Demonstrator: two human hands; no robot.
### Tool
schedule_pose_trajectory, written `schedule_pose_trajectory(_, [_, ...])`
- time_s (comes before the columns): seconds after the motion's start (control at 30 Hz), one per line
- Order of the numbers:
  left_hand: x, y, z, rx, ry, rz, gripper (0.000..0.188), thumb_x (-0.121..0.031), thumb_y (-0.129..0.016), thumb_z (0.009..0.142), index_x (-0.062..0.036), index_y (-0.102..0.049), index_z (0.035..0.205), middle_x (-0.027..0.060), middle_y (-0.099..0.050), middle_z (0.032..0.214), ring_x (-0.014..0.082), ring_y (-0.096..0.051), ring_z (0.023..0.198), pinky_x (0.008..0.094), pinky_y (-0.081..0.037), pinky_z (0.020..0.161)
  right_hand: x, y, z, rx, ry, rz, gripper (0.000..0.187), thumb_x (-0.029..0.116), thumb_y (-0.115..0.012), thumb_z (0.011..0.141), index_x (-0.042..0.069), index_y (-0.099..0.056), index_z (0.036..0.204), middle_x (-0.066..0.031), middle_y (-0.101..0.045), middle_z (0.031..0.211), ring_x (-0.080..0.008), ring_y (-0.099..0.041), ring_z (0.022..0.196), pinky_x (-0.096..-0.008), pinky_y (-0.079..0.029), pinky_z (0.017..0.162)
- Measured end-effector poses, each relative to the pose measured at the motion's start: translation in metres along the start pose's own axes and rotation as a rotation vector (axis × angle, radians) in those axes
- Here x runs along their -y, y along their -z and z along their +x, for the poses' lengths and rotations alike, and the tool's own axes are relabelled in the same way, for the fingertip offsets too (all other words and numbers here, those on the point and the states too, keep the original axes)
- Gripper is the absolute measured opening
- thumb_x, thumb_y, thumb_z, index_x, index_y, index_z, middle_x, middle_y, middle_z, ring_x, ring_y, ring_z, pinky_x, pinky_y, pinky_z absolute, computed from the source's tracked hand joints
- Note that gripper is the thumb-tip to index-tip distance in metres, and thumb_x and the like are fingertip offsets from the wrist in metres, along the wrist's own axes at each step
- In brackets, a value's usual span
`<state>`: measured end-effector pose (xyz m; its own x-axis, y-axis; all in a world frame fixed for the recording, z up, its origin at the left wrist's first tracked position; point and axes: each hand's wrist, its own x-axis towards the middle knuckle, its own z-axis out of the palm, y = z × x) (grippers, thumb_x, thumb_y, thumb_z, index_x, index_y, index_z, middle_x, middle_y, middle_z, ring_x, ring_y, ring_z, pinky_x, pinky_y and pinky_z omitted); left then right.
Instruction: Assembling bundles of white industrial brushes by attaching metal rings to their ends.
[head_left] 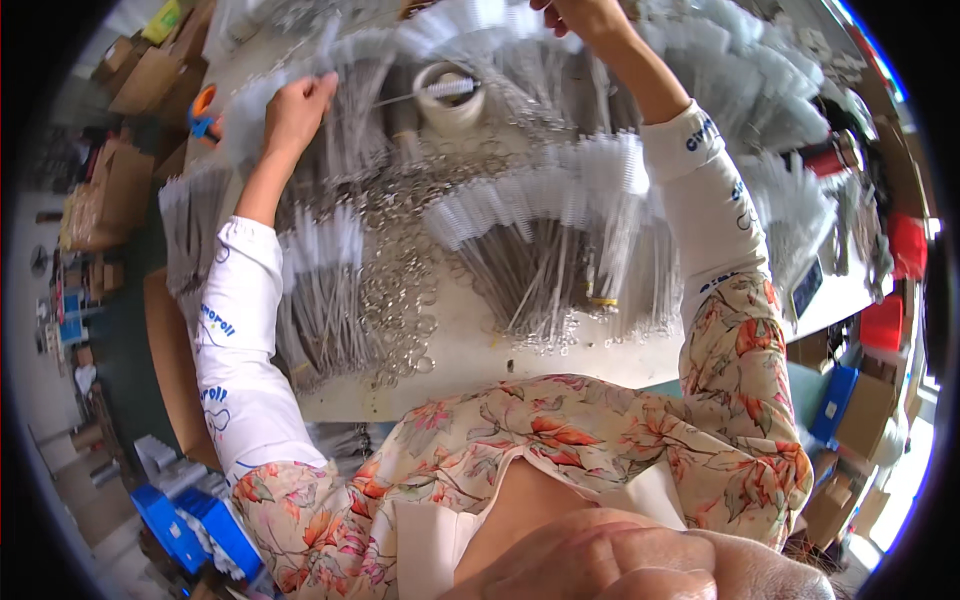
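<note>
Watching remotely, I see the L hand (300,110), upper left of frame, fingertips pinched tight; can't tell if anything's in them. The R hand (588,18) is at the top edge, partly cut off, fingers curled; can't tell what it grips, if anything. White-bristled, metal-stemmed brushes (540,200) lie in fanned piles centre, upper right & left. A thick white ring-shaped roll (450,122) sits upper centre btwn the hands, w/ one brush across its opening. Loose silvery metal rings (400,290) clutter the pale tabletop (470,345) btwn piles, left of centre. Orange-&-blue-handled scissors (204,115) far L; red plastic bins (882,323) at right; blue bins (165,525) lower left.
</note>
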<state>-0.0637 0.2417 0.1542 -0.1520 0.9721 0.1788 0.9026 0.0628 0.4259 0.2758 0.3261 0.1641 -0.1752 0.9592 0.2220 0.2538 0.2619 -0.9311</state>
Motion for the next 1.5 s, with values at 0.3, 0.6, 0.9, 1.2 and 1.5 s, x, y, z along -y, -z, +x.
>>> schedule_pose_trajectory(0.3, [-0.008,-0.034,0.008,0.126,0.078,0.094,0.021,-0.027,-0.063,0.075,-0.0061,-0.065,0.075,0.0041,-0.066,0.067,0.0154,-0.063,0.064,0.0277,-0.046,0.062,-0.124,0.083,-0.023,-0.117,0.058,-0.504,0.028,0.035,-0.062,0.075,0.012,-0.069,0.089,-0.0091,-0.065,0.075,-0.0252,-0.063,0.071,-0.0358,-0.05,0.07])
schedule_pose_trajectory(0.6, [-0.067,0.031,-0.016,-0.386,-0.344,-0.199,0.016,-0.017,-0.053,0.089,-0.002,-0.058,0.089,0.0057,-0.067,0.082,0.0107,-0.061,0.073,0.0235,-0.045,0.067,-0.123,0.052,-0.017,-0.139,-0.135,-0.835,0.027,0.028,-0.06,0.07,0.009,-0.068,0.088,-0.015,-0.065,0.09,-0.0325,-0.063,0.084,-0.0418,-0.05,0.073])
schedule_pose_trajectory(0.9, [-0.065,0.083,-0.088,-0.176,-0.069,-0.692,0.025,-0.016,-0.048,0.093,-0.0024,-0.055,0.113,-0.0048,-0.046,0.074,-0.0017,-0.032,0.057,0.0156,-0.021,0.043,-0.12,0.08,0.003,-0.435,-0.003,-0.084,0.026,0.031,-0.053,0.081,0.007,-0.062,0.086,-0.0109,-0.061,0.076,-0.024,-0.058,0.07,-0.0365,-0.047,0.064])
schedule_pose_trajectory(1.2, [-0.024,0.087,-0.22,-0.094,0.297,-0.733,0.028,-0.02,-0.044,0.095,0.0034,-0.056,0.106,-0.0036,-0.043,0.069,-0.0021,-0.03,0.049,0.0139,-0.018,0.038,-0.168,0.203,-0.01,-0.597,-0.155,-0.78,0.026,0.03,-0.052,0.081,0.009,-0.064,0.09,-0.0111,-0.061,0.079,-0.025,-0.058,0.075,-0.0374,-0.046,0.068])
schedule_pose_trajectory(1.5, [-0.046,0.045,-0.224,0.024,0.248,-0.994,0.029,-0.023,-0.047,0.094,0.0029,-0.06,0.097,-0.0026,-0.044,0.068,0.0017,-0.035,0.054,0.0153,-0.025,0.044,-0.146,0.253,-0.012,-0.587,-0.146,-0.954,0.035,0.037,-0.046,0.086,0.008,-0.064,0.095,-0.014,-0.065,0.092,-0.0287,-0.062,0.085,-0.0396,-0.049,0.075])
